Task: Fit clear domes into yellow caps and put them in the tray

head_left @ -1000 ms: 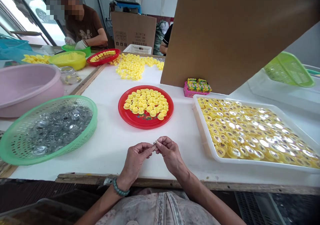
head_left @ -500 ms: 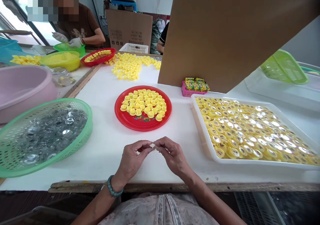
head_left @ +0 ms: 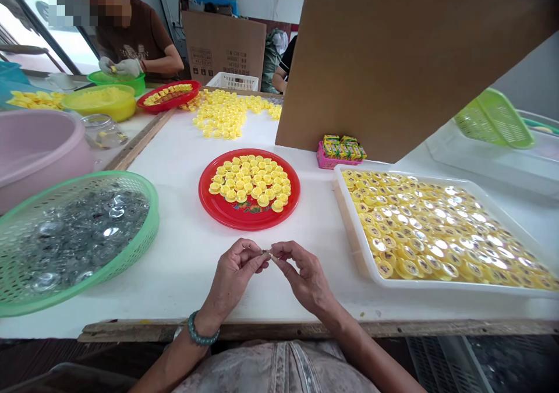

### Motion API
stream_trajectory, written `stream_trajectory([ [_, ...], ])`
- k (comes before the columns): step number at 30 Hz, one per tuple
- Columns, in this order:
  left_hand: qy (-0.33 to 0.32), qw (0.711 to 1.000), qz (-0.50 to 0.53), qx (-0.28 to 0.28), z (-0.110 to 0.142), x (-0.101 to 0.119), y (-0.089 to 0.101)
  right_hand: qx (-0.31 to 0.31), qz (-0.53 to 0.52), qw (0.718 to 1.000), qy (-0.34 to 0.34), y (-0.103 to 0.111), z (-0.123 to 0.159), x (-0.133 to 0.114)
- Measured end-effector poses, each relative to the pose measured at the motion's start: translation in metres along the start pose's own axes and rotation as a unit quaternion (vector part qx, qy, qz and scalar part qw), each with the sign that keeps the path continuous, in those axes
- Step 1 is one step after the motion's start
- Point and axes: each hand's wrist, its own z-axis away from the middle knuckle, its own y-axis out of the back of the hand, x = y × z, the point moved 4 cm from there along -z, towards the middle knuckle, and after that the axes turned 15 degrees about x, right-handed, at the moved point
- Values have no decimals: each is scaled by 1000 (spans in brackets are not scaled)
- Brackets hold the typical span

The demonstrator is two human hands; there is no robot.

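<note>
Eased left hand (head_left: 231,273) and right hand (head_left: 311,279) slightly apart at the forefingers; held a tiny, unclear piece (head_left: 264,252) in left fingertips above the desk (head_left: 183,259); couldn't tell right's grip; apparently remained mid-handling.

two red plates: the flowered plate (head_left: 222,211) and, beyond it to the left, a far plate (head_left: 192,95). on the flowered plate, yellow cups (head_left: 241,196) by the dozen, too crowded to count exactly. on its near side, two bare hands, a left hand (head_left: 231,273) and a right hand (head_left: 308,276), with one tiny piece (head_left: 265,252) between them. right of it, one white tray (head_left: 351,230), one pink basket (head_left: 334,163) and one lime basket (head_left: 493,119); left of it, one green colander (head_left: 151,218) and one lilac basin (head_left: 65,166); beyond it, two other people (head_left: 146,41), one mostly hidden.
</note>
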Motion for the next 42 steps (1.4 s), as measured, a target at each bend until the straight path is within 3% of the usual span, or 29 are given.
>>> stream_trajectory([
  [13, 34, 995, 97, -10, 6, -9, -8, 30, -87, 991, -101, -3, 3, 6],
  [24, -55, 997, -42, -16, 3, -2, 2, 1, 13, 1000, 25, 5, -4, -7],
  [29, -141, 969, -199, -32, 0, 11, 1, -12, 56, 997, 56, 4, -4, -4],
  [32, -101, 976, -189, -30, -3, 7, -5, -5, 90, 993, 74, 4, -3, -1],
  [37, 14, 999, -29, 17, -10, -8, -17, 18, 169, 979, 114, -1, -2, 6],
  [42, 32, 998, 42, 30, -18, -12, -31, 60, 238, 959, 144, -7, -8, 12],
])
